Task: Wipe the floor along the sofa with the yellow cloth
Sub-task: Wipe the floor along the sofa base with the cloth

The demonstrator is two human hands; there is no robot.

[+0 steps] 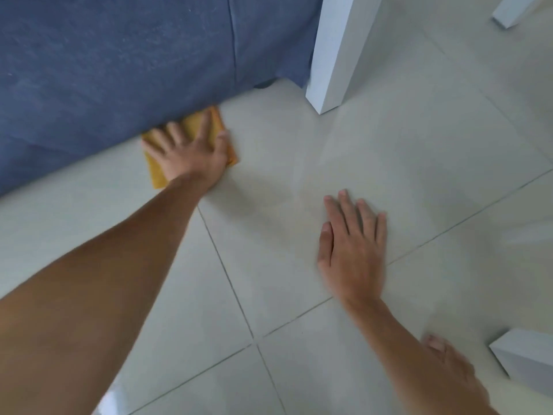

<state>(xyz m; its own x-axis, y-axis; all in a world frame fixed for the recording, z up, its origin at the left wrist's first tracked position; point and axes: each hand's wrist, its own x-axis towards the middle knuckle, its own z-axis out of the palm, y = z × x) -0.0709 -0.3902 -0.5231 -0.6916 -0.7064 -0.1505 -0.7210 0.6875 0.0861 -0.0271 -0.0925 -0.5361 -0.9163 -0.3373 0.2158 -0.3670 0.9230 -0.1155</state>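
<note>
The yellow cloth (pixel 156 172) lies folded flat on the pale tiled floor (pixel 269 265), tight against the lower edge of the blue sofa (pixel 119 61). My left hand (pixel 191 151) presses flat on top of the cloth with fingers spread, fingertips at the sofa's base. Much of the cloth is hidden under that hand. My right hand (pixel 353 244) rests palm down on a bare tile to the right, fingers apart, holding nothing.
A white table leg (pixel 335 55) stands on the floor just right of the sofa's corner. Another white leg (pixel 514 10) shows at the top right and a white block (pixel 526 363) at the lower right. A bare foot (pixel 449 360) is beside my right forearm.
</note>
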